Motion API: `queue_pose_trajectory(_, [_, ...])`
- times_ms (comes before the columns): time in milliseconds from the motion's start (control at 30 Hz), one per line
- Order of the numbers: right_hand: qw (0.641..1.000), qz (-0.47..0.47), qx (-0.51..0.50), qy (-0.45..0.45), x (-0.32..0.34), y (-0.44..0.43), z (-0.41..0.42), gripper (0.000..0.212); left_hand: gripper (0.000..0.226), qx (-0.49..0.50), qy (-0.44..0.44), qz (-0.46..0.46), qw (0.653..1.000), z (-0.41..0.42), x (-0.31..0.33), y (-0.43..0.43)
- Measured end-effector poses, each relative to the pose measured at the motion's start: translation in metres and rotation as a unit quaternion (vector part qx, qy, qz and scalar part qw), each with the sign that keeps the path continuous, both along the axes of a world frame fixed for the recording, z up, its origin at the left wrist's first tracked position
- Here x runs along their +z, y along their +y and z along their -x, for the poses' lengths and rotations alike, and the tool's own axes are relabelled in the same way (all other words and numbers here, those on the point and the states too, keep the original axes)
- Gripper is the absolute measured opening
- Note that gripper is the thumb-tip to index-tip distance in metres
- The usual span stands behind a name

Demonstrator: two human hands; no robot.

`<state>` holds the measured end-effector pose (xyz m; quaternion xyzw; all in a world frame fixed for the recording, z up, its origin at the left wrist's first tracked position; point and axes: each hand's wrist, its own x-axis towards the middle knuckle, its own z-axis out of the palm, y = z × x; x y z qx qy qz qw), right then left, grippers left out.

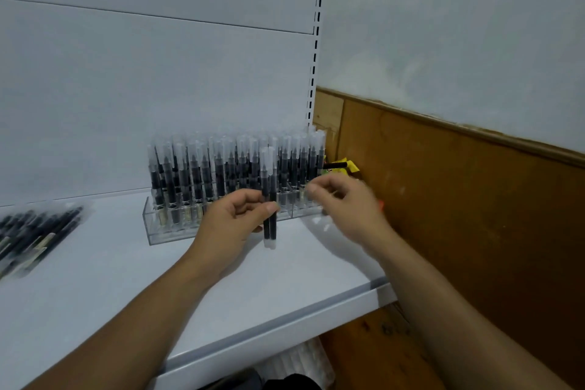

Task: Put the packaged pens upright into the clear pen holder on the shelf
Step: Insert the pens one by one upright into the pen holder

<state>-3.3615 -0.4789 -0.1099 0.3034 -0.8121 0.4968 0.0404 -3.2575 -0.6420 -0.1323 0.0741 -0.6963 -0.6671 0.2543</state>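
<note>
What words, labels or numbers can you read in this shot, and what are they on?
No text is legible.
On the standing pens in the clear pen holder: pale label strips, too blurred to read.
On the loose pens lying on the shelf: pale patches, too blurred.
On the held pens in the left hand: no print visible.
On the yellow packet beside the holder: too blurred.

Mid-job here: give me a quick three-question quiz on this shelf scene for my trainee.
1. True or false: the left hand grips two pens upright in front of the clear holder.
2. Where do the spare packaged pens lie? A: on the shelf, at its left. B: on the floor. C: on top of the holder.
3. Fill in: the blurred right hand is near the holder's ____ end.
Key: 1 true; 2 A; 3 right.
</note>
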Motion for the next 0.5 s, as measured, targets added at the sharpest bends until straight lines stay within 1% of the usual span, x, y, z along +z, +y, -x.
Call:
queue_pose_trajectory(33, [0.999, -0.002, 0.038, -0.013, -0.002, -0.004, -0.01, 0.012, 0.013, 0.001, 0.002, 0.004, 1.0, 0.0, 0.0, 0.0])
queue_pose_trajectory(100, [0.997, 0.013, 0.078, -0.018, -0.004, -0.014, -0.02, 0.01, 0.014, -0.007, 0.002, 0.019, 1.0, -0.002, 0.001, 0.0])
queue_pose_trajectory(233, [0.993, 0.068, 0.09, -0.029, -0.003, -0.03, -0.025, 0.01, 0.01, -0.012, 0.013, 0.041, 0.999, -0.006, 0.004, 0.003])
queue_pose_trajectory(367, [0.988, 0.101, 0.113, -0.043, 0.002, -0.037, -0.028, 0.008, 0.011, 0.001, 0.027, 0.018, 0.999, -0.014, 0.007, 0.001])
queue_pose_trajectory(467, [0.984, 0.132, 0.11, -0.047, 0.01, -0.044, -0.031, 0.005, 0.014, 0.04, 0.017, -0.026, 0.999, -0.023, 0.012, -0.007])
queue_pose_trajectory(500, [0.982, 0.15, 0.107, -0.053, 0.013, -0.048, -0.032, 0.005, 0.015, 0.056, 0.014, -0.027, 0.998, -0.028, 0.014, -0.015])
